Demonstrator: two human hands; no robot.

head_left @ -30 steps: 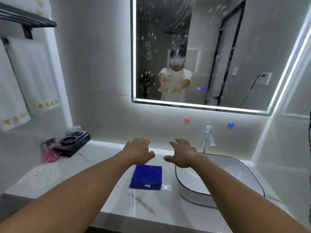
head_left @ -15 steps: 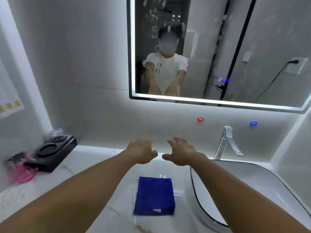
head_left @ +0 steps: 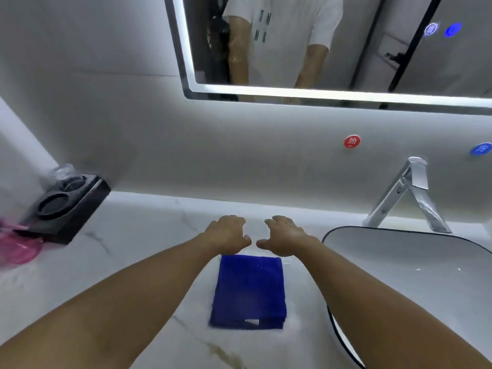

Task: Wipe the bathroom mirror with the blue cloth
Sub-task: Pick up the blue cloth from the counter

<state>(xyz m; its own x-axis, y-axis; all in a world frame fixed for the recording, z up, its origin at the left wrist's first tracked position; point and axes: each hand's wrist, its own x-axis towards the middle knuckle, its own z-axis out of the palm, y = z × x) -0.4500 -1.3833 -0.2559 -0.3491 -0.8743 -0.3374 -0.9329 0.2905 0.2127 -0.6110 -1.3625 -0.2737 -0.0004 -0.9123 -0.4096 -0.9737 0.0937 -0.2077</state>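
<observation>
Currently, the left grip point(head_left: 229, 234) and the right grip point(head_left: 286, 235) are extended side by side, palms down, above the white marbled tabletop point(head_left: 146, 235). Both are released: the fingers are loosely curled and grasp nothing, and the two thumbs point toward each other with a narrow gap between them. The blue cloth point(head_left: 249, 288), folded into a flat rectangle, lies on the tabletop just nearer the person than both grips and between the two forearms. Its far edge sits directly under the heels of the grips; whether they touch it cannot be determined. The mirror point(head_left: 372, 49) hangs on the wall beyond and above the grips, its lit strip running along the lower and left edges, and its glass reflects the person's torso and arms. To the right of the right grip, a white basin point(head_left: 399, 257) with a dark rim sits on the tabletop, with a chrome faucet point(head_left: 399, 195) behind it. A red round sticker point(head_left: 352, 141) and a blue round sticker point(head_left: 480, 149) are fixed to the wall above the faucet. Well to the left of the left grip, a black holder point(head_left: 66, 209) stands against the wall with a clear cup point(head_left: 64, 173) in its far recess. A pink object point(head_left: 13, 249), blurred, lies just beside the holder.
</observation>
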